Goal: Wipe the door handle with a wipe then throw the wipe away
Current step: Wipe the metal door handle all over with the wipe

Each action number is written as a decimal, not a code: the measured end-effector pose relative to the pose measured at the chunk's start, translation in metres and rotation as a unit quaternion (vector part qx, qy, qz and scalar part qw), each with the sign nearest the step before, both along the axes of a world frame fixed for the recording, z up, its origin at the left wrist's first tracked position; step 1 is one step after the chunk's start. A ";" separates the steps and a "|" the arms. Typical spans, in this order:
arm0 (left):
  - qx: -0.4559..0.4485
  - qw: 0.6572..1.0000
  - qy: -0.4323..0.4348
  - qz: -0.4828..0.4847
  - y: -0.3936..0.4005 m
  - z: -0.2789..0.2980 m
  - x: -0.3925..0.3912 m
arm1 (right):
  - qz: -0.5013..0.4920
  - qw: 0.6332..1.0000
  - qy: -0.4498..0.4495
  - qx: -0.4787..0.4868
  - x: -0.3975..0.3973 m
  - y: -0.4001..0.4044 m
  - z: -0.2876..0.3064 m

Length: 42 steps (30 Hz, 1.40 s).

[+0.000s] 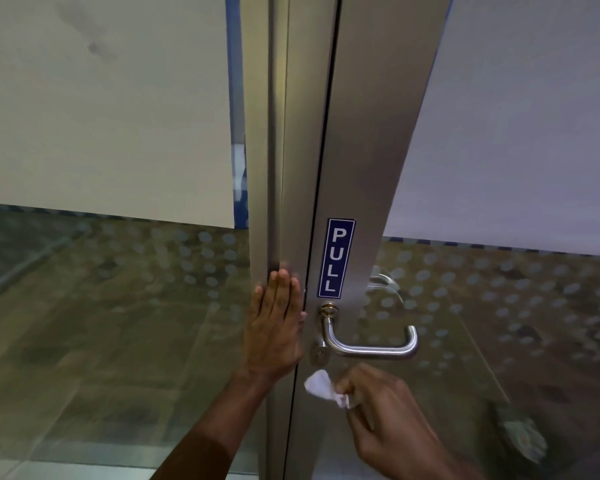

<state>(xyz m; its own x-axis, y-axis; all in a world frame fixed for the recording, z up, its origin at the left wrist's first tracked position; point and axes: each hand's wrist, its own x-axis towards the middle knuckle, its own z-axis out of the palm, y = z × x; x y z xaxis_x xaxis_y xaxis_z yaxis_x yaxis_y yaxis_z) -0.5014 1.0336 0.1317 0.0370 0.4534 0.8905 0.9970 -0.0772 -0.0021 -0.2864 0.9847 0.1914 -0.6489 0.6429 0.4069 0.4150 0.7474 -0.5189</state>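
Note:
A brushed-steel lever door handle (371,348) sticks out from the metal door stile, below a blue PULL sticker (336,258). A keyhole cylinder (318,353) sits just left of the lever. My left hand (274,327) lies flat, fingers together and pointing up, on the metal frame left of the handle. My right hand (385,414) is below the handle, pinching a crumpled white wipe (321,384). The wipe hangs a little under the keyhole and does not touch the lever.
The door stile (361,150) and the fixed frame post (274,133) meet at a dark vertical gap. Glass panels with frosted upper film and dotted lower bands stand on both sides. A second handle (385,282) shows through the glass behind the door.

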 end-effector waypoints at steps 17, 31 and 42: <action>0.024 1.000 0.017 0.007 0.007 -0.004 -0.007 | -0.061 0.987 -0.066 0.137 -0.026 0.050 0.055; 0.011 1.000 0.026 0.012 0.003 0.000 -0.007 | -0.058 0.945 -0.224 0.230 -0.053 0.053 0.039; -0.002 1.000 0.023 0.012 0.001 0.000 -0.006 | -0.116 0.898 -0.360 0.224 -0.070 0.046 0.045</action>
